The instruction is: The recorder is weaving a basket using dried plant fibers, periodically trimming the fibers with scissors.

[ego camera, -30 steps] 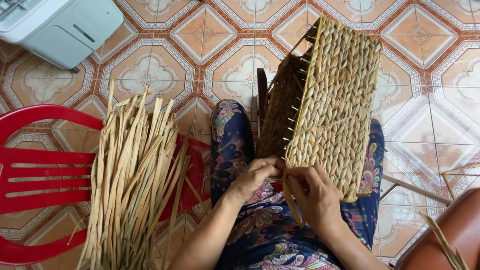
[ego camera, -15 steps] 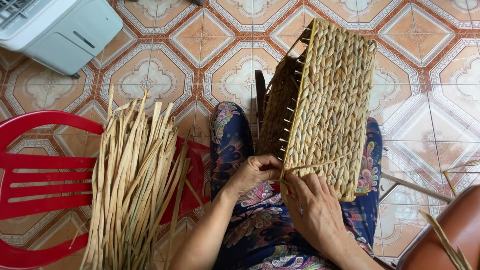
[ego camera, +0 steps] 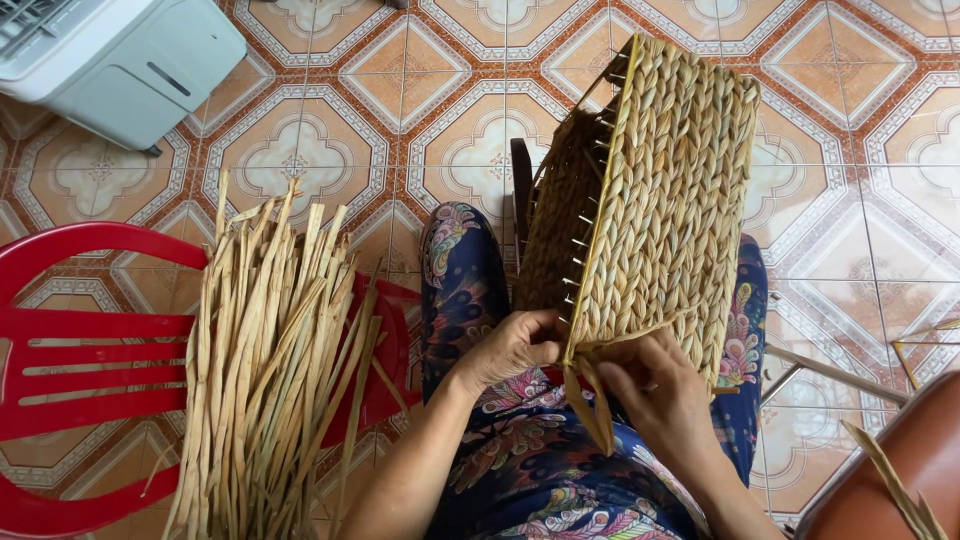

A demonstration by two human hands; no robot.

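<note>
A: Start with the big things. What fills the view?

B: A patterned tile floor (ego camera: 330,150), orange and cream, runs under everything. On the left stands a red plastic chair (ego camera: 70,340), with a thick bundle of dried straw strands (ego camera: 270,370) lying across its seat. At the far left corner sits a pale grey appliance (ego camera: 120,50). Low on the right there is the edge of a brown seat (ego camera: 900,470).

A: And the work itself?

B: A woven straw basket (ego camera: 660,190) rests on the person's lap, tipped on its side, between knees in flowered blue trousers (ego camera: 460,290). Its braided wall faces up and right; the open, darker inside faces left, with bare wire frame ends showing along the edge.

A: The hands?

B: The left hand (ego camera: 515,345) is curled closed around the basket's near edge, steadying the frame. The right hand (ego camera: 655,395) has its fingers pinched on a loose strand (ego camera: 590,400) that hangs from the near corner of the weave.

A: Which step would you say this is?

B: I judge it to be weaving at the near rim: working that strand around the frame wire.

A: What would the next move call for?

B: Probably keeping the strand taut, threading it snugly past the wire, with the left hand holding the basket from turning.
</note>
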